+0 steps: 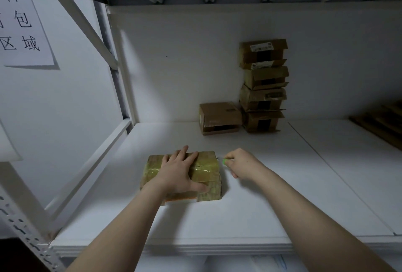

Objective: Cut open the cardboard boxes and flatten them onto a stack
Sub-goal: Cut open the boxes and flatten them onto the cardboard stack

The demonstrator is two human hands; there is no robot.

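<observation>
On the smooth white shelf [261, 206], the left hand [179, 172] lies spread flat atop a squat cardboard box [207, 164] glossy with yellowish tape, while the right hand [241, 164] pinches a small green cutter [224, 160] at the box's far right corner.

The left hand [180, 171] lies flat on top of the taped cardboard box [207, 168], palm down. Its fingers are straight and spread toward the box's far edge, and the thumb stretches out over the near right part of the lid. Its bare forearm runs back from the box's near edge. The right hand [241, 164] sits just beside the box's far right corner, fingers curled, pinching a small green cutter [224, 160] pointed at that corner. The right forearm, also bare, angles away from the box's right side.
</observation>
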